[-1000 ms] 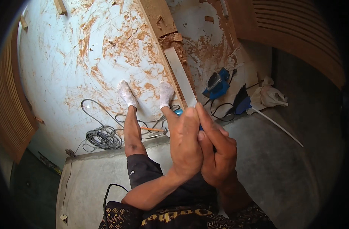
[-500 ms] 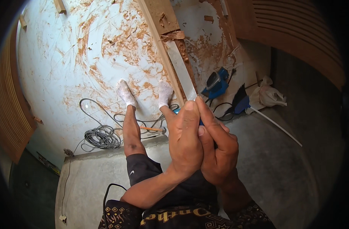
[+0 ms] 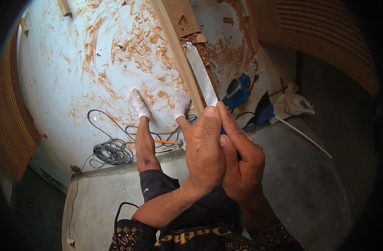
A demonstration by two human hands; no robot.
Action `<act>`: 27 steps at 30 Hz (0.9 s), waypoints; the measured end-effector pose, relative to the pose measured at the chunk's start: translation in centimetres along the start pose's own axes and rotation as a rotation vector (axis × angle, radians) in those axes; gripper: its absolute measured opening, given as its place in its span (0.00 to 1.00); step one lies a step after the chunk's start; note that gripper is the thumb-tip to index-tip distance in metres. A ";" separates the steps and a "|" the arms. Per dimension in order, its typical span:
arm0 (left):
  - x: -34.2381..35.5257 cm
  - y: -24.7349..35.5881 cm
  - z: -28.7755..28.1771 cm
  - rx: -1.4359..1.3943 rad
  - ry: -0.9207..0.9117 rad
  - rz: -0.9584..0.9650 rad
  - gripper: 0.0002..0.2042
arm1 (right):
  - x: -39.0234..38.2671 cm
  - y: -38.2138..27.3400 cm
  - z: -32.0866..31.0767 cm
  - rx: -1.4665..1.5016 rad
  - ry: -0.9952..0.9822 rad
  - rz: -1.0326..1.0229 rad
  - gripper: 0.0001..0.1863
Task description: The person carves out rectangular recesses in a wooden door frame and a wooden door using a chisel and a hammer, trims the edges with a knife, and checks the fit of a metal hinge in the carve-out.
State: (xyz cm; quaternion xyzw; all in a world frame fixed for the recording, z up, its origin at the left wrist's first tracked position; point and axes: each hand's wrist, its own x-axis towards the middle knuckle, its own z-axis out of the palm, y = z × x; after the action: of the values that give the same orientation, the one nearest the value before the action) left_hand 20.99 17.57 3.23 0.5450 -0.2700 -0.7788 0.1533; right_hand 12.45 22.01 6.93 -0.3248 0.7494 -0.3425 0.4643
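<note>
- Across the room runs a whitish floor covering, strewn with reddish-brown wood shavings; nearer the person it gives way to bare grey concrete.
- Slatted wooden panels stand at both sides, one to the left and one to the upper right.
- A long timber beam slants down the middle, with curls of shaving on its upper face.
- Over that beam, as I see it, a flat metal blade points away from the person; whether it touches the wood I can't tell.
- The left hand has its fingers curled closed around the blade's near end, thumb stretched along the top.
- The right hand presses against it, fingers bent in, its forefinger tip pinching the blade's edge next to that thumb. A bit of blue shows between the two.
- Right of the beam sits a blue power planer, near a blue broom head and a crumpled pale bag.
- Left of the person's legs lies a coiled grey cable; an orange-handled hammer rests between the shins.
</note>
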 end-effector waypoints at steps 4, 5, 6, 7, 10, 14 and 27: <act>-0.7 2.0 0.8 -0.250 0.048 -0.188 0.24 | 0.0 0.0 0.1 -0.027 -0.005 0.000 0.24; -0.4 1.6 0.8 -0.175 0.051 -0.136 0.23 | -0.1 -0.1 0.1 -0.010 0.014 0.007 0.24; -0.1 0.7 0.7 -0.100 0.055 -0.082 0.23 | -0.1 -0.3 0.2 0.008 0.032 0.012 0.24; 0.0 0.1 0.4 -0.068 0.064 -0.051 0.23 | 0.0 -0.3 0.5 -0.001 0.031 -0.004 0.24; 0.6 -0.7 -0.3 -0.071 0.058 0.005 0.21 | 0.9 0.2 1.0 -0.003 0.039 -0.050 0.24; 1.1 -0.3 -0.4 -0.051 0.071 0.129 0.17 | 0.4 2.9 0.9 -0.042 0.065 -0.135 0.25; 10.7 4.2 -4.3 0.647 0.411 1.006 0.16 | -3.5 4.9 -2.2 0.071 0.094 0.128 0.28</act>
State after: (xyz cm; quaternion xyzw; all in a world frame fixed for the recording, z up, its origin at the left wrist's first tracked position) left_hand 20.95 7.40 -3.65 0.5087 -0.6801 -0.3695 0.3771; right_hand 10.86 28.05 5.34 -0.2429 0.7770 -0.3535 0.4607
